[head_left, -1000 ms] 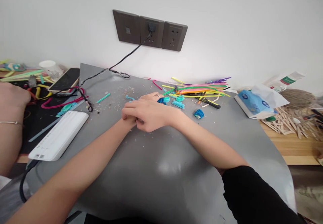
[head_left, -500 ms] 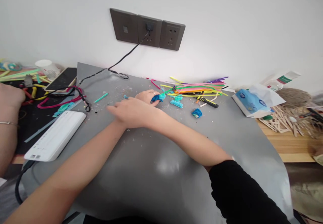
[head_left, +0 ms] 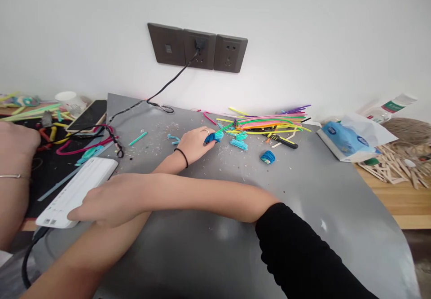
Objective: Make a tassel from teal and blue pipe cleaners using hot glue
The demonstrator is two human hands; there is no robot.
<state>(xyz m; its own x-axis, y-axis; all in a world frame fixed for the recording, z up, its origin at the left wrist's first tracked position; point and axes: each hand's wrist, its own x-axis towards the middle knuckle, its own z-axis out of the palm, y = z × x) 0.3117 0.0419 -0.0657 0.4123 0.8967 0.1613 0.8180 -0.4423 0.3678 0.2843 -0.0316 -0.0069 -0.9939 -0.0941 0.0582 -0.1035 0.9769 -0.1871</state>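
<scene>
My left hand (head_left: 195,145), with a ring and a black hair tie at the wrist, closes its fingers round a blue and turquoise pipe-cleaner piece (head_left: 214,136) on the grey mat (head_left: 215,249). My right arm crosses over the left one. My right hand (head_left: 111,199) is over the white power bank (head_left: 79,189), its index finger and thumb apart over the near end, nothing seen in it. Right of my left hand lie turquoise loops (head_left: 239,143) and a blue coiled piece (head_left: 267,156).
A pipe-cleaner bundle (head_left: 269,121) and a black-yellow cutter (head_left: 284,142) lie at the back. Tissues (head_left: 346,139) and wooden sticks (head_left: 384,166) are right. Another person's arm (head_left: 13,178) and a phone (head_left: 89,116) are left. A black cable (head_left: 171,82) runs to the wall socket.
My right hand has moved left and nearer, from over my left wrist to the white power bank. My left hand stays at the blue piece. The view has shifted slightly.
</scene>
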